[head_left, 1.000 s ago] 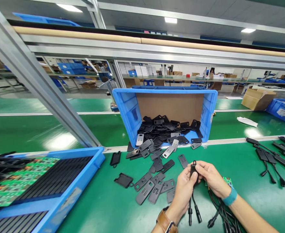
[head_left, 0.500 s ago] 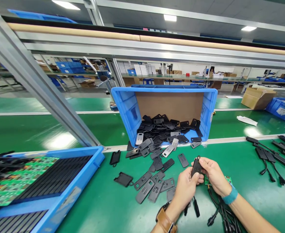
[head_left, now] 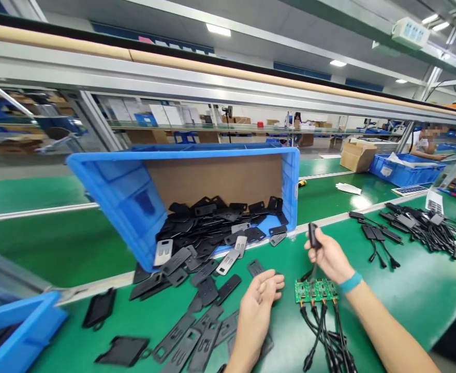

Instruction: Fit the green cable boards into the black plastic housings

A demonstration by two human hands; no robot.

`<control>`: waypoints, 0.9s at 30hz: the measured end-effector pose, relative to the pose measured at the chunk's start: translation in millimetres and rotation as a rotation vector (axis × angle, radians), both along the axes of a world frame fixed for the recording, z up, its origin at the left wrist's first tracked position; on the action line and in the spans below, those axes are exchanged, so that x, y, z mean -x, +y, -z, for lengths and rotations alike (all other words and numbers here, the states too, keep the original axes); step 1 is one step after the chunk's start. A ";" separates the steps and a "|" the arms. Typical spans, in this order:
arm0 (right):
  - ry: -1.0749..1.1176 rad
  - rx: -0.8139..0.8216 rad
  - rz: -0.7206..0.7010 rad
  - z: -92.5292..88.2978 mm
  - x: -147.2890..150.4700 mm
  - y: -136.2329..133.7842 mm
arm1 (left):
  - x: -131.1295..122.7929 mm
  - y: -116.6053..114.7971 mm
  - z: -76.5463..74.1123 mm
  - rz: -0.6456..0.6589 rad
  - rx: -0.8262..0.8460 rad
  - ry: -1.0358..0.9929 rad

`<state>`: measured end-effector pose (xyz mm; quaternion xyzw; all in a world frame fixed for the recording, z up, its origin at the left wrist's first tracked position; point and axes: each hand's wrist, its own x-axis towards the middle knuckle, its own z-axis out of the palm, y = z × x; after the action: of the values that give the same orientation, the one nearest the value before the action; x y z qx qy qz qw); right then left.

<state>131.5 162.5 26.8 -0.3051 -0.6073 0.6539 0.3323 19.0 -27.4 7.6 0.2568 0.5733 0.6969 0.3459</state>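
Observation:
In my right hand [head_left: 331, 255] is a small black plastic case [head_left: 313, 235], held upright between thumb and fingers above the green circuit boards [head_left: 316, 291]. A dark cable seems to hang from it, blurred. Black cables [head_left: 331, 342] with connectors run from the boards toward me. My left hand [head_left: 255, 305] is open with loosely curled fingers and holds nothing. It hovers beside loose black cover plates [head_left: 208, 291] heaped on the green bench. Two black case shells [head_left: 123, 350] lie further left.
A tipped blue bin [head_left: 295, 191] spills many black plates onto the bench. Another blue tray [head_left: 21, 331] is at lower left. Cabled black units [head_left: 425, 228] lie in a pile at right. Behind are a white glove [head_left: 348, 188], a cardboard box [head_left: 356, 155] and a person at far right.
My left hand has let go of the black case and moved left. My right hand has carried the case away to the right. The view has turned right.

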 end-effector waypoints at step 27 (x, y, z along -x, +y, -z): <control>-0.518 -1.391 0.143 46.2 -25.7 60.6 | 65.3 -39.9 -4.5 -0.723 1.060 1.110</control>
<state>157.2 223.1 -19.4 -0.2074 -0.9184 0.0024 0.3369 -46.2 -67.3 12.1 0.1665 0.9576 0.1765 -0.1553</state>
